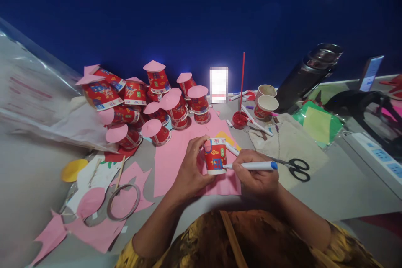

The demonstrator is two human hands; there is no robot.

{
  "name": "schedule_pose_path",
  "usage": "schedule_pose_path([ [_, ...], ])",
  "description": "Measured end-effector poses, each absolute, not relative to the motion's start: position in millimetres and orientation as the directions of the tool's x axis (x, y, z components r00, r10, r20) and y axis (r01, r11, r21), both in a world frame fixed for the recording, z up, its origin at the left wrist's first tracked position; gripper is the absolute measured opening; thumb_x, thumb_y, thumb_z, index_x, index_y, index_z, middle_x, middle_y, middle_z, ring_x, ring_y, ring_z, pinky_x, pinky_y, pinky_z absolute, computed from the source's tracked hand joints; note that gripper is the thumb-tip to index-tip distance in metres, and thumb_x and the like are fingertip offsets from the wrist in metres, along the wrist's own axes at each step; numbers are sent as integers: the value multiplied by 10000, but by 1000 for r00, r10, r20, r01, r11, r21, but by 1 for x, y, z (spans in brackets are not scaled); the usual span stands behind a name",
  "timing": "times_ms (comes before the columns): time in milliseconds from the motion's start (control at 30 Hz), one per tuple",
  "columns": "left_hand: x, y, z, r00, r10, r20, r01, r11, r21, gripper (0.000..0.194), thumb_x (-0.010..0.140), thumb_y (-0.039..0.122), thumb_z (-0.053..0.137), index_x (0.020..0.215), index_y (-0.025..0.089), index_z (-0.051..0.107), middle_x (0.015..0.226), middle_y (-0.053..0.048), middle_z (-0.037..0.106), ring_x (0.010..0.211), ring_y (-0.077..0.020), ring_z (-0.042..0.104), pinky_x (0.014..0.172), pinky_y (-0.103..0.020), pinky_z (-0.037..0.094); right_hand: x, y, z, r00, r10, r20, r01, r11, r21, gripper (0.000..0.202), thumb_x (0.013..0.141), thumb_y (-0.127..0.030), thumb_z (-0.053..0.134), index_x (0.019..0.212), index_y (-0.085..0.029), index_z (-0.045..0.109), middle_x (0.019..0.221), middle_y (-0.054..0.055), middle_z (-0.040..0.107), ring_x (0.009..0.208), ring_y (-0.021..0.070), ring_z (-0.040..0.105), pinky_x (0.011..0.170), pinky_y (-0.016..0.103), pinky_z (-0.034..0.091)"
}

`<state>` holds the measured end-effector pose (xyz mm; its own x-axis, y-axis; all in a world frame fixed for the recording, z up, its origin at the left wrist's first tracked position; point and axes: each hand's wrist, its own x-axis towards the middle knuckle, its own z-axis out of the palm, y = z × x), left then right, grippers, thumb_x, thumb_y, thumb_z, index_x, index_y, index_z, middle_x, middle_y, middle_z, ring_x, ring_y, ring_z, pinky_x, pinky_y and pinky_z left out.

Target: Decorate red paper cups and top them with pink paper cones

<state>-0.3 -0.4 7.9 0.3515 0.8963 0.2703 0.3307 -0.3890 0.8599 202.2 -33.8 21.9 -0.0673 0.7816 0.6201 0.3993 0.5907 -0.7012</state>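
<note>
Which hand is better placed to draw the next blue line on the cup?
Likely the right hand: it holds the blue-ended marker, tip at the red cup, which the left hand is gripping.

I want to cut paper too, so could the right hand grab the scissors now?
Probably yes: the scissors' handles lie uncovered beside the right hand, though its fingers are holding a marker.

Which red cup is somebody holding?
The red paper cup in the left hand, with the blue-ended marker in the right hand at its side. The other red cups are in neither hand; most wear pink paper cones.
</note>
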Motion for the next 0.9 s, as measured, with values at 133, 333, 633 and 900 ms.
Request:
schedule_pose_path([
  [133, 0, 0, 7, 357, 894, 272, 336, -394, 855, 826, 696, 136, 797, 1421, 280, 428, 1410, -90, 488, 1343, -292, 495, 1163, -498, 423, 204, -33, 22, -79, 773, 629, 397, 604, -691, 143, 880, -123, 617, 762, -203, 627, 635, -11, 641, 538, 122, 580, 542, 252, 444],
  [333, -1, -1, 6, 349, 898, 269, 330, -387, 861, 831, 691, 122, 797, 1423, 268, 431, 1412, -94, 487, 1345, -290, 494, 1168, -497, 419, 204, -35, 20, -66, 768, 637, 382, 609, -694, 138, 881, -119, 617, 780, -212, 617, 639, -15, 627, 554, 130, 579, 561, 263, 457],
  [633, 1, -1, 7, 336, 907, 253, 336, -367, 867, 818, 689, 145, 810, 1407, 272, 440, 1401, -92, 497, 1325, -293, 510, 1154, -499, 431, 202, -34, 24, -98, 743, 662, 416, 635, -651, 150, 887, -126, 600, 764, -212, 610, 624, -8, 632, 531, 128, 577, 538, 256, 450],
  [900, 1, -1, 6, 338, 903, 263, 315, -372, 873, 828, 686, 124, 798, 1414, 278, 434, 1401, -84, 489, 1333, -289, 498, 1161, -496, 417, 202, -34, 26, -108, 738, 666, 401, 646, -650, 158, 878, -116, 599, 756, -216, 612, 621, -12, 635, 525, 129, 576, 535, 261, 449],
])
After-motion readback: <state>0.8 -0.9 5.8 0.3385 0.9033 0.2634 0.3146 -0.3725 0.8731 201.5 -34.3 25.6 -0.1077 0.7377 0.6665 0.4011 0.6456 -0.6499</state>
